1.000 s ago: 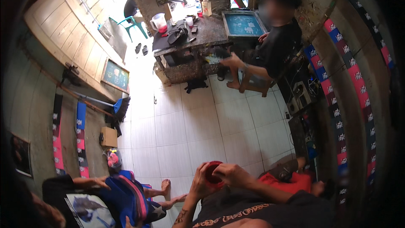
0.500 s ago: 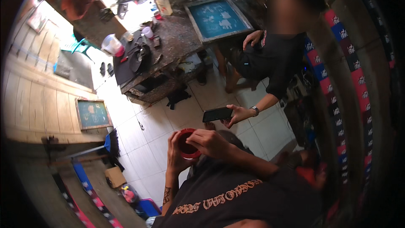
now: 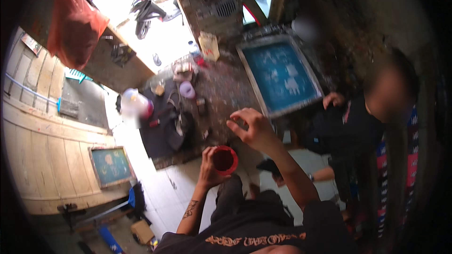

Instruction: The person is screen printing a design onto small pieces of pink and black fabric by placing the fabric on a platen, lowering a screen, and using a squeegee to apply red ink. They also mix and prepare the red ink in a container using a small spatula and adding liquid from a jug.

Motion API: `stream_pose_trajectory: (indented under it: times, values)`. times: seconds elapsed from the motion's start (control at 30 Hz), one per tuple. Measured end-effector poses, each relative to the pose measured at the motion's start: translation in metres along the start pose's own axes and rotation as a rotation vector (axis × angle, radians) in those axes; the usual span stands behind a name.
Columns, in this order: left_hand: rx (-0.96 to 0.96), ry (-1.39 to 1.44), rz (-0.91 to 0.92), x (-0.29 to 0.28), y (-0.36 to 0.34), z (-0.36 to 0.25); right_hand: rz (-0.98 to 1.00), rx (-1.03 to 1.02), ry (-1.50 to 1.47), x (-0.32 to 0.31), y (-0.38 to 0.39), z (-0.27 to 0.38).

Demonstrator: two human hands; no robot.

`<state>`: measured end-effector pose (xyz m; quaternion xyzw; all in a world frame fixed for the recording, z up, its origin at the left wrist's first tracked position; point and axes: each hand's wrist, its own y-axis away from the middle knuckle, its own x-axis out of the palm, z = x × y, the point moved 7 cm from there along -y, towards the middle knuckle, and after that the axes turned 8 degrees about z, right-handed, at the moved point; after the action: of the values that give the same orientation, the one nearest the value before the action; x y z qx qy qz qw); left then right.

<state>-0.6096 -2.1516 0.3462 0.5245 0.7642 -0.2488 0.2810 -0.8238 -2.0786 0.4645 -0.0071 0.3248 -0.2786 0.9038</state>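
My left hand [image 3: 209, 167] grips a small red round tub [image 3: 224, 160], its open top showing dark red inside. My right hand [image 3: 249, 127] is lifted off the tub, fingers spread and curled, hovering above and to the right of it over the dark work table [image 3: 221, 89]. It holds nothing. A blue-green framed printing screen [image 3: 280, 75] lies on the table just right of that hand.
Another person in a black shirt [image 3: 358, 131] sits at the right, one hand on the screen's edge, the other holding a dark phone [image 3: 269, 165]. Cups, a jug [image 3: 134, 103] and dark cloth crowd the table's left. A second screen [image 3: 110, 164] leans on the wooden wall.
The view has swung up toward the table. My right hand has come off the red tub and risen with fingers apart. My left hand still holds the tub.
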Motion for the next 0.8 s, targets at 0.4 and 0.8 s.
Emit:
stream_pose_trajectory:
  times: [0.4,0.8]
  values:
    - [-0.121,0.158,0.067,0.063,-0.198,0.167,-0.414,0.255,0.063,0.138,-0.457,-0.394]
    - [-0.067,0.165,0.03,0.055,-0.234,0.217,-0.445,-0.06,-0.332,0.062,-0.302,-0.213]
